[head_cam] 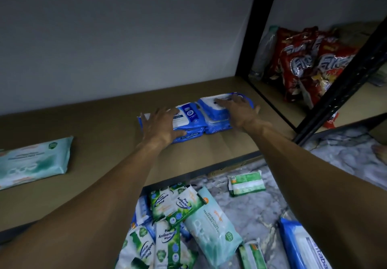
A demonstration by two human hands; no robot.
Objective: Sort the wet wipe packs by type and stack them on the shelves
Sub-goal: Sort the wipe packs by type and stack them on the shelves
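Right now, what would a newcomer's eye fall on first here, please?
The left hand and right hand, resting flat on two side-by-side stacks of blue wipe packs on the shelf. Then the jumbled pile of green packs on the floor below, and red snack bags in the right-hand bay.

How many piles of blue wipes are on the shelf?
2. The left blue pile lies under the left hand; the right blue pile sits beside it, under the right hand. Each looks two packs high, but the hands hide part.
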